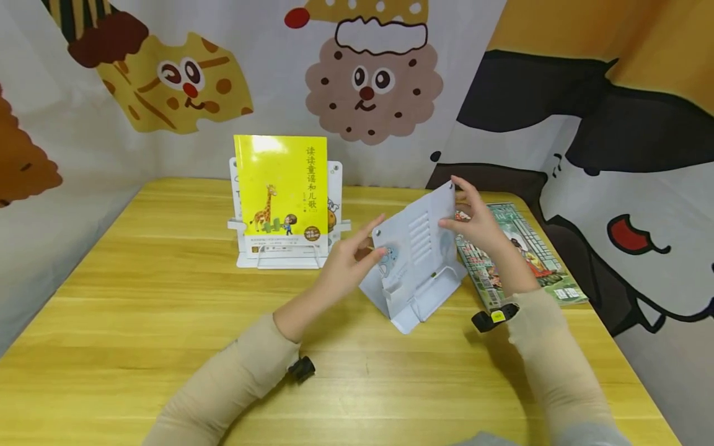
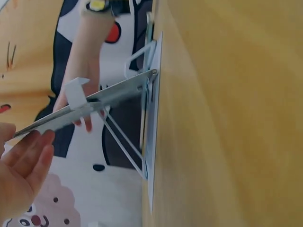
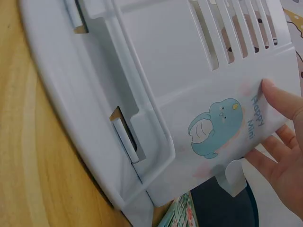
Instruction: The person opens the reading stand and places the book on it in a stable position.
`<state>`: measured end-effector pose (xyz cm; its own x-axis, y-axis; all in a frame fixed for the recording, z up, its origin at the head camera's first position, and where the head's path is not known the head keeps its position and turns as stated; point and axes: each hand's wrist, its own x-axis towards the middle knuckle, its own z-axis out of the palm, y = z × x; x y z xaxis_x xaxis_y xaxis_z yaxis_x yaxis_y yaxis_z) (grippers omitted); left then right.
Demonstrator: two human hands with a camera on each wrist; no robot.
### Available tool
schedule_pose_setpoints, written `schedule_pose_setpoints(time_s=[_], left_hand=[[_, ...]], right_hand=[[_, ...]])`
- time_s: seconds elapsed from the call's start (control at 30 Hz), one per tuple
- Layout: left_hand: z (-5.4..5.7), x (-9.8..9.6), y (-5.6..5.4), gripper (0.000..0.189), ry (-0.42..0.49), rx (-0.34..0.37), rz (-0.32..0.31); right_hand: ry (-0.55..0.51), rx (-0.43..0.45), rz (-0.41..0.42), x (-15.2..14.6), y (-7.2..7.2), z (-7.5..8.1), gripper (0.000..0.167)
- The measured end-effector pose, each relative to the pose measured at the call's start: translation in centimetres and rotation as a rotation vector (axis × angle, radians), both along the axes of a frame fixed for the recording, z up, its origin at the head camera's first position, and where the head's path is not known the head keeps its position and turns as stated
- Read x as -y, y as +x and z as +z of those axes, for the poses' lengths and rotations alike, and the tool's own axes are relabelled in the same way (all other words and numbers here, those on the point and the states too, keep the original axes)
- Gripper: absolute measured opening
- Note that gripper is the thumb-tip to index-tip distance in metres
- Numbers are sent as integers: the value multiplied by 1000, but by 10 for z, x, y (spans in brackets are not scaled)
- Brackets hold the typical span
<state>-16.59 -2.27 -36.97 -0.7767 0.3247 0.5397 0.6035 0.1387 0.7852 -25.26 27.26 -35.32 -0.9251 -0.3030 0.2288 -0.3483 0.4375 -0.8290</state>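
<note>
A white book stand (image 1: 400,266) stands at an angle on the table, its slotted back panel tilted up from the base plate (image 1: 406,321). My left hand (image 1: 350,260) pinches the panel's left edge between thumb and fingers. At the upper right edge, my right hand (image 1: 480,223) holds the panel with the thumb on its front face and the fingers behind. The right wrist view shows a blue cartoon animal (image 3: 220,125) printed near that thumb. Wire supports (image 2: 125,142) run between panel and base in the left wrist view.
A yellow children's book (image 1: 284,173) leans upright on a second white stand (image 1: 334,179) at the back left. Green illustrated books (image 1: 510,217) lie flat to the right, beside the held stand. A curtain with cartoon prints (image 1: 268,68) hangs behind the wooden table (image 1: 139,297).
</note>
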Motion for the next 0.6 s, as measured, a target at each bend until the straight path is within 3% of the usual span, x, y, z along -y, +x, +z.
schedule_pose_setpoints(time_s=[0.33, 0.6], left_hand=[[6, 11, -36, 55, -32, 29, 88], [14, 13, -67, 54, -138, 10, 155]], right_hand=[[60, -37, -165, -3, 10, -6, 95], [43, -82, -253, 1, 8, -9, 94]])
